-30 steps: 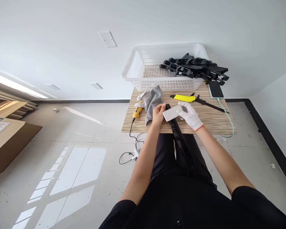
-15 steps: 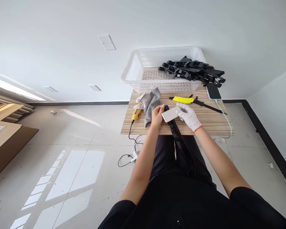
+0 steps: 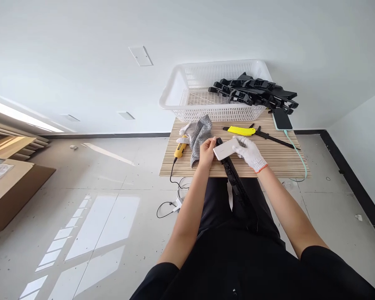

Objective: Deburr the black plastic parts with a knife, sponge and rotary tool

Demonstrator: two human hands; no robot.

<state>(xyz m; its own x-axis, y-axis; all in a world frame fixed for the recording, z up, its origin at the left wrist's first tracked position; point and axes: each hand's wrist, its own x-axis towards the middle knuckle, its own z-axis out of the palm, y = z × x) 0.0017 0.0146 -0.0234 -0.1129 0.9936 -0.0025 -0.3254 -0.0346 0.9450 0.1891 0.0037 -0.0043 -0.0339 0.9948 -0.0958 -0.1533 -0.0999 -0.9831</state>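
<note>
My bare left hand point(image 3: 206, 154) is closed on the upper end of a long black plastic strip point(image 3: 234, 180), which slants down across the table's front edge onto my lap. In a white knit glove with an orange cuff, my right hand point(image 3: 250, 153) grips a flat white rectangular slab point(image 3: 225, 149). The slab lies over the strip's upper part, close to my left fingers, and hides some of it. Whether it touches the strip I cannot tell. Left of my left hand lies a grey cloth point(image 3: 201, 135) beside a white glove point(image 3: 189, 130) and a yellow corded tool point(image 3: 180, 149).
A white plastic basket point(image 3: 218, 111) with several black plastic parts point(image 3: 253, 91) stands at the back of the slatted table point(image 3: 284, 164). In front lie a yellow-handled cutter point(image 3: 241, 131), a black caliper-like tool point(image 3: 275, 138) and a phone point(image 3: 282, 120) on a green cable.
The camera view has shifted very slightly. Both hands keep their holds on the strip and the slab, with no clear movement between them.
</note>
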